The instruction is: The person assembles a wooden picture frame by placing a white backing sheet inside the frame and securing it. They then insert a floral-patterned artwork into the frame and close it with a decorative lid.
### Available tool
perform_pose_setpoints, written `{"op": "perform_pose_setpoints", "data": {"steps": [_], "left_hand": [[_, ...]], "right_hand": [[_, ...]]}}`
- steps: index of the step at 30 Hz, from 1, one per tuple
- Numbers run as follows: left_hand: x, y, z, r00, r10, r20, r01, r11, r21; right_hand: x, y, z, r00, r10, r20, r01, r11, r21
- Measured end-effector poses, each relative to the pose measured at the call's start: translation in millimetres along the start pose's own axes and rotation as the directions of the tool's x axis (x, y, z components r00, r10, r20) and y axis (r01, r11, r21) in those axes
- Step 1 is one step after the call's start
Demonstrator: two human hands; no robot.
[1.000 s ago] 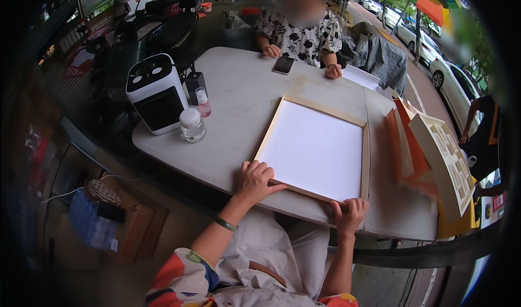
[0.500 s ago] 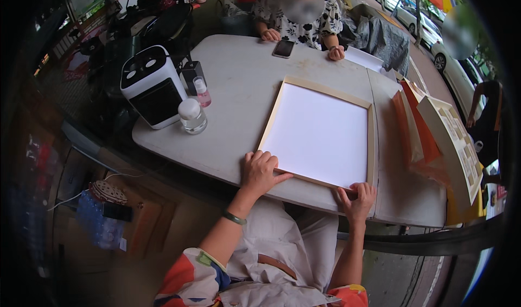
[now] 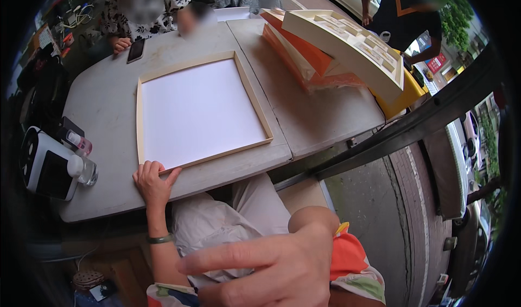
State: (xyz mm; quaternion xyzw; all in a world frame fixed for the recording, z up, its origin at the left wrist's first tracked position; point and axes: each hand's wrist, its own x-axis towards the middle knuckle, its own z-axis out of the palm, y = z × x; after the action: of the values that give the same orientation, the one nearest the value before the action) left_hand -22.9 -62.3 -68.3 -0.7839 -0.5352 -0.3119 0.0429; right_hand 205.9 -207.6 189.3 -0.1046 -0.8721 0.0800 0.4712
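Observation:
A square white panel in a pale wooden frame [image 3: 201, 109] lies flat on the grey table [image 3: 108, 100]. My left hand [image 3: 152, 179] rests on the table edge, its spread fingertips touching the frame's near left corner. It grips nothing. Raised close to the camera at the bottom of the picture, my right hand [image 3: 271, 269] is off the frame, with its fingers stretched out to the left and nothing in it.
Orange and cream trays [image 3: 336, 41] are stacked at the table's right. A small black-and-white appliance [image 3: 46, 166], a white-capped bottle [image 3: 81, 168] and a pink bottle [image 3: 81, 142] stand at the left. A person [image 3: 141, 8] sits opposite beside a phone [image 3: 135, 50]. Another person [image 3: 412, 14] stands far right.
My right hand has left the frame's near right corner and risen toward the camera. The view has swung to the right. My left hand stays at the near left corner.

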Motion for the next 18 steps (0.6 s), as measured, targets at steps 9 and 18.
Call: {"op": "perform_pose_setpoints", "data": {"steps": [9,18], "left_hand": [[-3.3,-6.2,-3.5,1.0,-0.022,-0.019,0.022,1.0,-0.015],[3.1,2.9,-3.0,1.0,-0.015,-0.018,0.014,0.998,-0.054]], "right_hand": [[-60.3,13.8,11.1,0.898,-0.051,-0.438,0.034,0.998,-0.047],[-211.2,149.5,48.9,0.736,0.577,-0.353,-0.622,0.373,-0.688]]}}
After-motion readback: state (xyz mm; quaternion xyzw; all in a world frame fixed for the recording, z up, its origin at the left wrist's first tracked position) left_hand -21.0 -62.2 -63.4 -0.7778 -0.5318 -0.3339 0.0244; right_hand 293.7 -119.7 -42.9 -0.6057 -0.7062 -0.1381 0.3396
